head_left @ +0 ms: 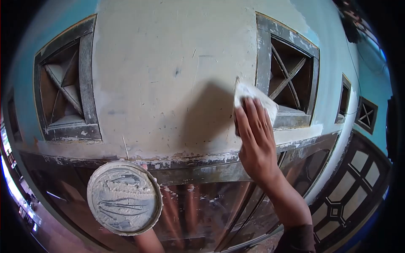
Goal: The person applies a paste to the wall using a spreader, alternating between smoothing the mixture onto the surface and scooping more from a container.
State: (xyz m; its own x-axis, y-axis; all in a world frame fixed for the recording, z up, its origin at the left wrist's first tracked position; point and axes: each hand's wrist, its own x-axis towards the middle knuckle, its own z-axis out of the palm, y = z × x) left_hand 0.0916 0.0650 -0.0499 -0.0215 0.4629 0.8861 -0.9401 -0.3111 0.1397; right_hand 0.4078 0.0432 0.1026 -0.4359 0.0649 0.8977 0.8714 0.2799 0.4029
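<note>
My right hand [256,139] is raised against the wall beside the right window, its fingers pressed on a flat putty spreader [247,89] smeared with pale filler. The spreader is tilted, with a pointed corner up, and its lower edge is hidden by my hand. Lower left, my left hand [144,167] supports a round lid [159,202] from beneath; only a fingertip and the forearm show. Streaked, off-white putty [130,187] covers the lid's face. Behind both hands, the wall [147,76] has a cream filler coat with scratches and small dark marks.
Dark wooden frames with crossed bars surround the left window [88,80] and right window [263,55]. A paint-chipped ledge [202,160] runs below, above glossy dark wooden panels [198,211]. At right stands a panelled door [354,185]; a reddish floor [52,223] shows lower left.
</note>
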